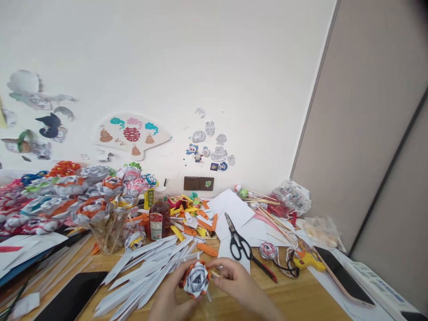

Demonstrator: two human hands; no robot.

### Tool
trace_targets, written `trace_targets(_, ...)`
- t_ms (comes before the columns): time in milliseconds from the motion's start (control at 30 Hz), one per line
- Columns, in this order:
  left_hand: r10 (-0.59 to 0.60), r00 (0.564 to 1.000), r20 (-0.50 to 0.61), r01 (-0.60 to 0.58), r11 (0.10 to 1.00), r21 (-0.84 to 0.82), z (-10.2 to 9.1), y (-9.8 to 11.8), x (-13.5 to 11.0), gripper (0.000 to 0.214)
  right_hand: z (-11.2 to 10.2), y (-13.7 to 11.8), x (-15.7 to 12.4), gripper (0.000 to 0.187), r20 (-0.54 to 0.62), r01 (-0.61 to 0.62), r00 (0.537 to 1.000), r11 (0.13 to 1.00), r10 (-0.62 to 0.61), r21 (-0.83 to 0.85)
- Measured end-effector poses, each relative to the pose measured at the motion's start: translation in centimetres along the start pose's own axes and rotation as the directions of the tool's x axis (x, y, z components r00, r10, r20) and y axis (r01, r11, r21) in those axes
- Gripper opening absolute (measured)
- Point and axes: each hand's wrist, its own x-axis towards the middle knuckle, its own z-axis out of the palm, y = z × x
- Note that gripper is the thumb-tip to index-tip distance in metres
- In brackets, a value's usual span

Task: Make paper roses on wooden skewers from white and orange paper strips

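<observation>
A folded paper flower (197,280), white in the middle with orange outer petals, sits in my left hand (172,290), whose fingers and thumb curve around its side. Close beside it, my right hand (236,281) is closed, with thumb and fingers pinching a small pale stick-like piece (216,273) at the flower's right edge. The lower part of the flower is hidden. Long white paper strips (143,281) lie fanned out left of my hands. Black-handled scissors (239,243) rest on white paper sheets (230,209) behind my right hand.
Many finished paper flowers (90,209) crowd the left back. A red-brown jar (159,218) stands near folded orange and yellow paper pieces (197,223). To the right lie a yellow glue gun (309,262), a small paper flower (268,250) and a phone (344,276). Another dark phone (72,296) lies front left.
</observation>
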Motion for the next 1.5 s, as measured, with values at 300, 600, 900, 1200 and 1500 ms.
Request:
trace_targets(300, -0.004, 1.000, -0.004, 0.004, 1.000, 0.003, -0.2, -0.1, 0.2, 0.044, 0.2, -0.1, -0.1, 0.041, 0.047, -0.057, 0.997, 0.997, 0.054, 0.052)
trace_targets(600, -0.016, 0.999, -0.043, 0.013, 0.997, -0.081, 0.1, -1.5, 0.0, 0.045, -0.3, -0.1, -0.2, 0.040, 0.110, -0.072, 0.992, 0.994, 0.063, 0.077)
trace_targets(900, -0.055, 0.997, 0.061, 0.058, 0.998, -0.037, -0.6, -1.8, 0.3, 0.049, -0.3, -0.7, -0.6, 0.040, 0.106, -0.061, 0.992, 0.998, 0.063, -0.022)
trace_targets(1200, -0.166, 0.986, 0.030, 0.168, 0.977, -0.131, -0.7, -3.5, 2.3, 0.054, -0.3, 0.4, -0.2, 0.052, -0.184, -0.173, 0.980, 0.789, 0.076, -0.590)
trace_targets(1500, -0.325, 0.946, -0.014, 0.304, 0.898, -0.318, -1.7, -5.6, 4.1, 0.098, 0.3, 3.7, 0.2, 0.073, -0.149, -0.122, 0.989, 0.619, 0.007, -0.776)
